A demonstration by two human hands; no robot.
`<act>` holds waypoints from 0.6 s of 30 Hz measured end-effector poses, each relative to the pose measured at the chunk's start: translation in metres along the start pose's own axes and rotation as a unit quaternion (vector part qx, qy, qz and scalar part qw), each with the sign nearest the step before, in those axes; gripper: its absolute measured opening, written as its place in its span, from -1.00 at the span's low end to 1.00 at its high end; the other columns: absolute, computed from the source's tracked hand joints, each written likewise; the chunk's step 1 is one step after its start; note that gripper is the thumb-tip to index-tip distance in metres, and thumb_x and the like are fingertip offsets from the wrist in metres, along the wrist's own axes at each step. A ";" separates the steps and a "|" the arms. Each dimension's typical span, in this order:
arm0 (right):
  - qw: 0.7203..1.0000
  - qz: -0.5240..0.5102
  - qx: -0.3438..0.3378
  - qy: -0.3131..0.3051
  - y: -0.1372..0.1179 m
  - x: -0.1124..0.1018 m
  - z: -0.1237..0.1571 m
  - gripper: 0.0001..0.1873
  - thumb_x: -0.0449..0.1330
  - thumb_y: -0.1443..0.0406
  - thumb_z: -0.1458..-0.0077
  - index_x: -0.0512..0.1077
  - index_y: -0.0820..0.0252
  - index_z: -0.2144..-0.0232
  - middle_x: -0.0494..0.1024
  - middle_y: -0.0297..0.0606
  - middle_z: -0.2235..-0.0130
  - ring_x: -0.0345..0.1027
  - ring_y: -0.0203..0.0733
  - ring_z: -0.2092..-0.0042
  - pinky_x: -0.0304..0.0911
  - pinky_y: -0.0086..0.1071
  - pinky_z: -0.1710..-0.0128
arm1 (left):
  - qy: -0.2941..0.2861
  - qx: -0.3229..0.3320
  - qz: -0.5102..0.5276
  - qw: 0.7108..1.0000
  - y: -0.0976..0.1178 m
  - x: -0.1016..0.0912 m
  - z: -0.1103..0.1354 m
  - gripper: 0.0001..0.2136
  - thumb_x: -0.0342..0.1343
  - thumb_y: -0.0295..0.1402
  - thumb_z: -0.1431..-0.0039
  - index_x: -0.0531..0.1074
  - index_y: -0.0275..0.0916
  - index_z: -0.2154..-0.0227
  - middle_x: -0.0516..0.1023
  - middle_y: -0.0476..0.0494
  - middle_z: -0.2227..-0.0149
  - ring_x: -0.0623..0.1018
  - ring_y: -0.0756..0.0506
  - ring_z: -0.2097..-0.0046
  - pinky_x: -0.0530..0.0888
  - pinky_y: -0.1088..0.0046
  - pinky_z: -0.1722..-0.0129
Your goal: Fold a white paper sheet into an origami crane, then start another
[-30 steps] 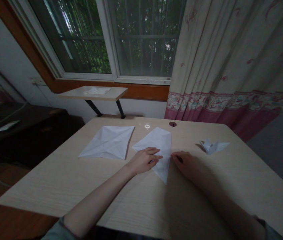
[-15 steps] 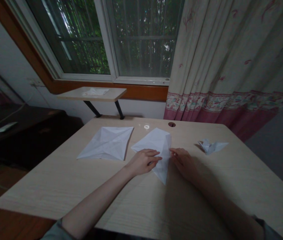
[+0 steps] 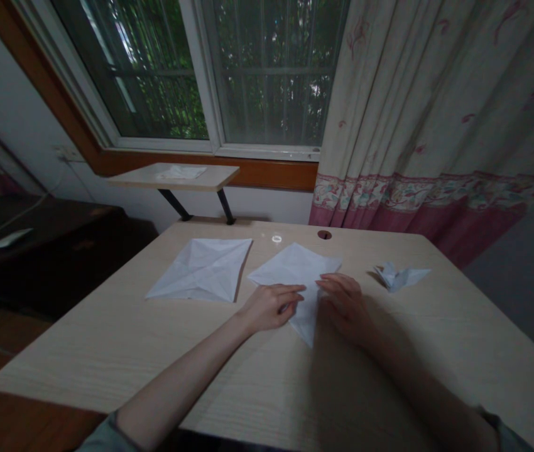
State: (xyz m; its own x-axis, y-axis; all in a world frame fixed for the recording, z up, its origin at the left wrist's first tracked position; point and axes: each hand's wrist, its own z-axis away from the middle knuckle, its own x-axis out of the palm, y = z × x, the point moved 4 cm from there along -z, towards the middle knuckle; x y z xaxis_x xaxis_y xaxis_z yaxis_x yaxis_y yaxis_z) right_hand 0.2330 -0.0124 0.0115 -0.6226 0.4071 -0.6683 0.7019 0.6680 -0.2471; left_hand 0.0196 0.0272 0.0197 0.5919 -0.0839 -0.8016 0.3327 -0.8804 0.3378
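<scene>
A sheet of white paper [image 3: 290, 262], creased and partly folded, lies on the table in front of me. Its lower part narrows to a point toward me. My left hand [image 3: 271, 306] rests on the paper's left side with its fingers stretched out flat. On the right side, the fingertips of my right hand [image 3: 345, 304] lie over the paper's edge, fingers extended and slightly bent. Part of the right edge is hidden under that hand. A corner of the paper sticks out to the right above its fingers.
Left of my hands lies a second creased paper square [image 3: 205, 270]. A folded paper bird [image 3: 399, 276] stands on the right of the table [image 3: 154, 364]. Behind are a small raised shelf [image 3: 130, 179] with paper on it, a cable hole [image 3: 324, 235] and a curtain [image 3: 418, 125].
The paper's right side has opened outward, so its upper corner now reaches farther right. My right hand has moved slightly up onto the edge; my left hand has stayed nearly still.
</scene>
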 end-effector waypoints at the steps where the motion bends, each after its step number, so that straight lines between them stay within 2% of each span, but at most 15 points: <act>1: 1.000 -0.001 -0.008 -0.014 -0.001 0.001 0.000 -0.53 0.04 0.37 -0.24 0.33 0.02 -0.18 0.48 -0.14 -0.15 0.31 0.01 -0.19 0.15 0.00 -0.20 | 0.000 -0.003 0.002 1.000 0.000 0.001 0.000 -0.69 -0.02 -0.48 -0.24 0.57 -0.19 0.07 0.58 -0.11 -0.12 0.65 -0.11 -0.01 0.60 0.32 0.00; 4: 0.998 0.002 -0.014 -0.055 -0.004 0.005 0.000 -0.53 0.05 0.39 -0.19 0.38 0.03 -0.13 0.53 -0.18 -0.11 0.32 0.00 -0.19 0.03 0.02 -0.24 | -0.002 -0.006 0.003 1.000 0.000 0.001 0.001 -0.66 -0.02 -0.51 -0.19 0.57 -0.19 0.06 0.59 -0.09 -0.11 0.65 -0.10 -0.02 0.60 0.35 0.00; 8: 0.996 0.012 0.029 -0.083 -0.003 0.008 0.001 -0.58 0.06 0.41 -0.14 0.44 0.06 -0.03 0.59 -0.18 0.01 0.37 0.00 -0.10 -0.04 0.03 -0.24 | -0.006 -0.010 0.004 1.000 0.001 0.001 0.000 -0.65 -0.03 -0.53 -0.15 0.57 -0.19 0.09 0.61 -0.09 -0.08 0.66 -0.10 -0.01 0.60 0.36 0.01; 14: 0.994 0.018 0.055 -0.088 0.000 0.011 0.002 -0.74 0.09 0.40 -0.17 0.48 0.05 0.15 0.61 -0.22 0.16 0.38 0.01 -0.01 0.00 0.03 -0.18 | -0.013 -0.010 0.012 1.000 0.001 0.001 0.000 -0.71 -0.01 -0.48 -0.24 0.56 -0.20 0.09 0.64 -0.09 -0.04 0.66 -0.09 0.02 0.59 0.38 0.01; 18: 0.994 0.025 0.070 -0.075 0.004 0.012 0.003 -0.86 0.12 0.34 -0.22 0.48 0.04 0.25 0.60 -0.24 0.23 0.40 -0.01 0.05 0.05 -0.01 -0.13 | -0.026 -0.013 0.012 1.000 0.003 0.000 -0.001 -0.76 0.02 -0.33 -0.36 0.55 -0.18 0.04 0.64 -0.10 -0.04 0.65 -0.09 0.00 0.58 0.37 -0.01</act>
State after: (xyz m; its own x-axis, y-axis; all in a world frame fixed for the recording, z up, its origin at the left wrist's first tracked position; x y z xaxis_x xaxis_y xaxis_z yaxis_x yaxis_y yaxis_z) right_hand 0.2298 -0.0070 0.0004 -0.5351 0.3322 -0.7767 0.7782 0.5516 -0.3002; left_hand 0.0214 0.0247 0.0214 0.5614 -0.1286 -0.8175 0.3380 -0.8661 0.3684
